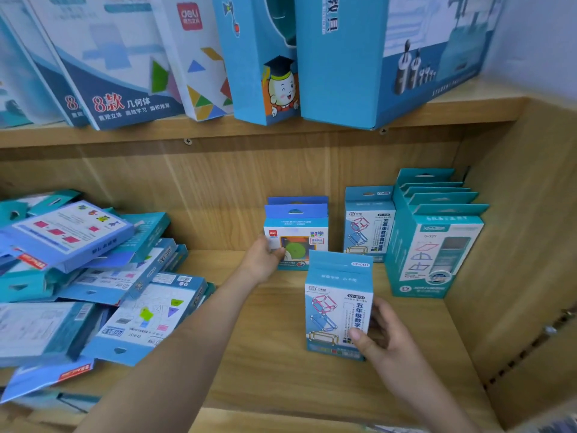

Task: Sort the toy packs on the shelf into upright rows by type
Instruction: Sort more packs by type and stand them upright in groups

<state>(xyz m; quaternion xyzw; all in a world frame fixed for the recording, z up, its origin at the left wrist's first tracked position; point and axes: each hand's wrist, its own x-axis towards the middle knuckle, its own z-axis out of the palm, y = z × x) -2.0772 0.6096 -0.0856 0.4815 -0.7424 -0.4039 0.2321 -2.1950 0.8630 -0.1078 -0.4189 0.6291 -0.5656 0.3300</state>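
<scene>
On the near right, right hand (384,335): grips the frame pack (338,307) at its lower right corner, thumb on the front and fingers behind.
Frame pack: upright and facing forward, near the front of the shelf (249,354); whether it rests on the board or hangs just above it cannot be told.
Reason for that hold: probably to slide it back in line with the matching pack (368,226), which stands by the rear wall.
Left hand (263,257): grips the left edge of the green-disc pack (296,235), likely to keep it standing.
Behind it: a second blue pack (298,200) stands upright, just behind the green-disc pack.
Far right: a teal row (437,245) of one type stands upright, pack behind pack, beside the side wall.
Left: a heap (93,276) of mixed packs, flat and tilted, is not yet sorted.
Shelf bay holds: three upright groups on the right and the heap on the left.
Pack contents: all are closed; only a green disc shows through one window.
Above: large boxes (343,57) stand on the upper shelf, some leaning.
</scene>
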